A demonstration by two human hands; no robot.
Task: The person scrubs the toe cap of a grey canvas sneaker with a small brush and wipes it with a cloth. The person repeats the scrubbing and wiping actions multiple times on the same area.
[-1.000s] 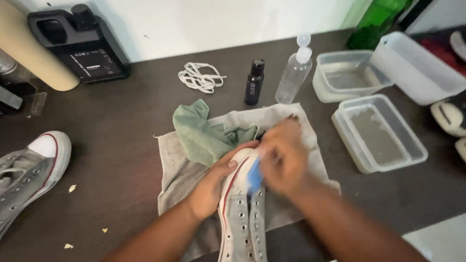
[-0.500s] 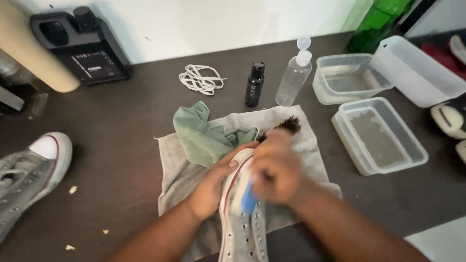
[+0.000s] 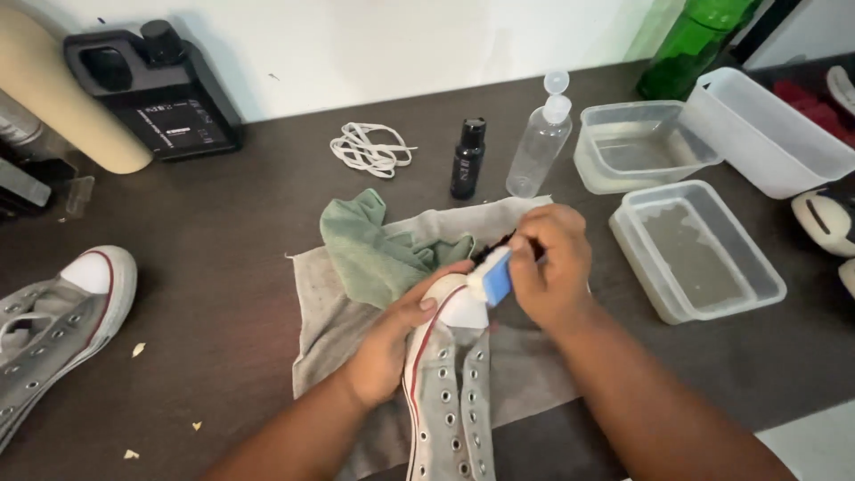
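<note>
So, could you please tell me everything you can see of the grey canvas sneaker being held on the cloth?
The grey canvas sneaker has a white rubber toe cap, a red stripe along its white sole edge and rows of metal eyelets with no laces. It lies toe away from the person on a grey towel. The left hand grips its side near the toe, and the right hand presses a blue-and-white brush against the toe cap.

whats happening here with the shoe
A person is scrubbing a grey canvas high-top sneaker that lies on a grey cloth. The left hand steadies the white rubber toe cap, while the right hand holds a blue-handled brush against it. A crumpled green cloth lies just beyond the toe. The second grey sneaker sits apart at the left, and white laces lie further back.
</note>
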